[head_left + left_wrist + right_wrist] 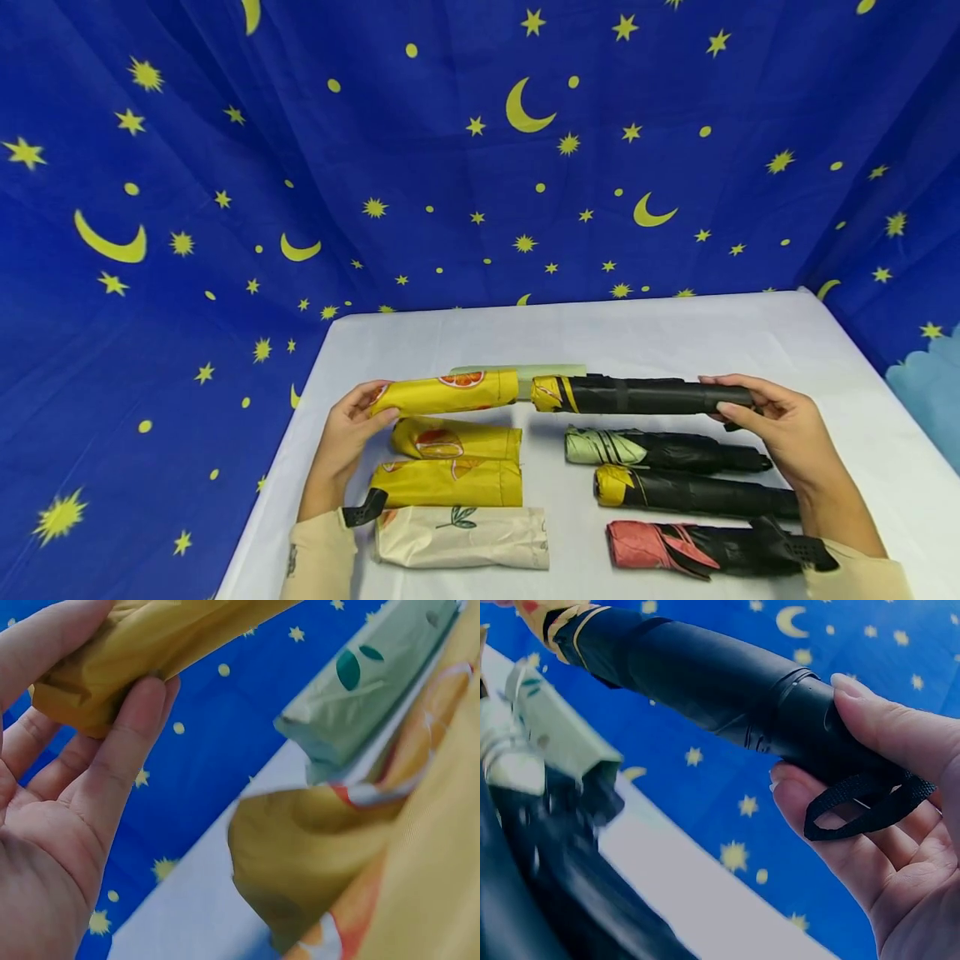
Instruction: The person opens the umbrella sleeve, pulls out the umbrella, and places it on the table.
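Note:
My left hand (348,429) pinches the left end of a yellow umbrella sleeve (450,393) printed with orange slices. In the left wrist view, the thumb and fingers grip its end. My right hand (787,425) holds a folded black umbrella (637,396) by its handle; its tip is yellow and points left. A black wrist strap (855,814) hangs from the handle in the right wrist view. Sleeve and umbrella are level above the table, end to end, with a small gap between them in the head view.
Yellow sleeves (465,483) and a cream sleeve (465,537) lie on the white table (390,333) at left. Folded umbrellas lie at right: green-black (660,450), yellow-black (690,492) and red-black (697,546). Behind the held things lies a pale green sleeve (555,370). Blue star-patterned cloth (450,125) surrounds the table.

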`<state>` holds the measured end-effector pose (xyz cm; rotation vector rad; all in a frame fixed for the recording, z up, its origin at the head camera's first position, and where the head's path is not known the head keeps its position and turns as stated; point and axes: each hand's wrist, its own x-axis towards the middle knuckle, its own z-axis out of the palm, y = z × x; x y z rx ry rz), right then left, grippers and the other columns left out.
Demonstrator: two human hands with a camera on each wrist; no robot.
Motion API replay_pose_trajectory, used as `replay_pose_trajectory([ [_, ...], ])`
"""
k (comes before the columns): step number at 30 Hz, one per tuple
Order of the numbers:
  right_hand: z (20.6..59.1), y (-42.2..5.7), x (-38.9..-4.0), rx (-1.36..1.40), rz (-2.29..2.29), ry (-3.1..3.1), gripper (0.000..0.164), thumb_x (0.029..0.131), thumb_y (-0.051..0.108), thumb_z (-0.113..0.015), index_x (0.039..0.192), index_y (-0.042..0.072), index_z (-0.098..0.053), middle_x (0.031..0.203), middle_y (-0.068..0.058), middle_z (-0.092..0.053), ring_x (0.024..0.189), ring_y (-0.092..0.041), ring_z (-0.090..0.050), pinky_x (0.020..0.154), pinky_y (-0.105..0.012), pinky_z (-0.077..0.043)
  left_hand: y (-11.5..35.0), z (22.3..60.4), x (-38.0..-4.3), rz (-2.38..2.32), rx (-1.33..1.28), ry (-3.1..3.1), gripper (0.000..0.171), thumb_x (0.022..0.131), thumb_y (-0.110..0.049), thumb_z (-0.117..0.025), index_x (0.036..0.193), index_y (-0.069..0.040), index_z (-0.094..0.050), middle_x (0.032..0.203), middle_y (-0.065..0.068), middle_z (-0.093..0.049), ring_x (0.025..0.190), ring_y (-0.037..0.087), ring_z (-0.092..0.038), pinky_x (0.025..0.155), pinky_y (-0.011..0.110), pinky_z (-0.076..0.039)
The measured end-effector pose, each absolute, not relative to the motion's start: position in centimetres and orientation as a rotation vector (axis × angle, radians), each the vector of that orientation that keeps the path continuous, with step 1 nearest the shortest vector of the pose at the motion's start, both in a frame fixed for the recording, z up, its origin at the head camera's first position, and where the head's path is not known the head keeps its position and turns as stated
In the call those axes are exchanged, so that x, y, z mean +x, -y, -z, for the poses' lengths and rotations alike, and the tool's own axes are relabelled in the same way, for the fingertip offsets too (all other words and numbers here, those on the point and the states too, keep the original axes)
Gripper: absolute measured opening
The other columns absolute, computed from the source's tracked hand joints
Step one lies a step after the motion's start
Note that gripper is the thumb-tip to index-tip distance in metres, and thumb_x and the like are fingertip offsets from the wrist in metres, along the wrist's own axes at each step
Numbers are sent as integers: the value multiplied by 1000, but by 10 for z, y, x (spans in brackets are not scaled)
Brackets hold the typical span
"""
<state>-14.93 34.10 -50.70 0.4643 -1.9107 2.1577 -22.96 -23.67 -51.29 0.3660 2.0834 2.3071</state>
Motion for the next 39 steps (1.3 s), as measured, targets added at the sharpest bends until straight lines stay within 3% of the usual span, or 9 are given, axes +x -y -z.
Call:
replay_pose_trajectory([
  [6, 525, -353, -154, 351, -2161, 2019, 38, 94, -20, -58, 132, -20, -53, 124, -8, -72, 108, -16, -70, 75, -29, -61, 241, 529, -237, -2177, 260, -2140, 43, 93, 3, -73, 133, 2, -59, 123, 5, -64, 103, 16, -65, 82, 25, -58],
  [18, 542, -354, -157, 84, -1759, 2466, 38, 100, 12, -69, 134, -2, -63, 120, 6, -72, 91, -15, -72, 71, -29, -59, 231, 537, -253, -2001, 216, -2222, 57, 94, -22, -78, 143, -4, -57, 145, 10, -55, 125, 19, -59, 94, 27, -55],
  [21, 542, -355, -157, 42, -1690, 2543, 42, 101, 20, -69, 138, 2, -62, 124, 11, -69, 95, -6, -69, 73, -23, -57, 230, 537, -255, -1928, 196, -2291, 59, 94, -27, -77, 145, -5, -57, 147, 10, -55, 127, 21, -58, 94, 25, -55],
  [24, 541, -356, -158, -13, -1562, 2663, 48, 101, 31, -68, 142, 8, -61, 132, 5, -66, 108, -1, -62, 80, -20, -55, 228, 540, -257, -1833, 164, -2345, 59, 94, -34, -77, 144, -9, -58, 145, 9, -57, 124, 25, -60, 91, 24, -55],
  [29, 539, -356, -161, -87, -1427, 2800, 53, 99, 44, -67, 139, 10, -64, 139, -17, -61, 129, -31, -54, 91, -38, -53, 226, 543, -257, -1660, 153, -2437, 61, 96, -37, -74, 147, -10, -55, 146, 13, -56, 125, 31, -59, 93, 32, -56],
  [31, 539, -356, -162, -79, -1398, 2822, 53, 99, 44, -68, 138, 7, -64, 138, -20, -61, 129, -32, -53, 91, -32, -53, 225, 543, -257, -1614, 154, -2497, 62, 96, -36, -74, 149, -10, -53, 146, 15, -56, 125, 32, -59, 95, 37, -55],
  [35, 536, -354, -162, -63, -1380, 2809, 53, 98, 38, -70, 138, 3, -63, 135, -22, -63, 118, -11, -60, 80, -8, -47, 221, 542, -257, -1502, 158, -2662, 65, 95, -39, -75, 149, -10, -52, 143, 17, -57, 120, 33, -61, 96, 46, -54],
  [37, 530, -352, -161, -62, -1348, 2810, 54, 99, 37, -70, 139, 1, -62, 135, -23, -62, 117, -12, -62, 78, -6, -46, 219, 539, -257, -1457, 138, -2717, 67, 93, -42, -76, 149, -12, -53, 142, 16, -58, 120, 33, -61, 98, 49, -52],
  [39, 521, -348, -161, -65, -1312, 2814, 55, 100, 37, -68, 140, 1, -60, 137, -26, -61, 122, -28, -63, 85, -20, -54, 216, 534, -256, -1388, 134, -2775, 70, 92, -46, -76, 149, -13, -52, 144, 17, -55, 126, 35, -56, 104, 54, -48],
])
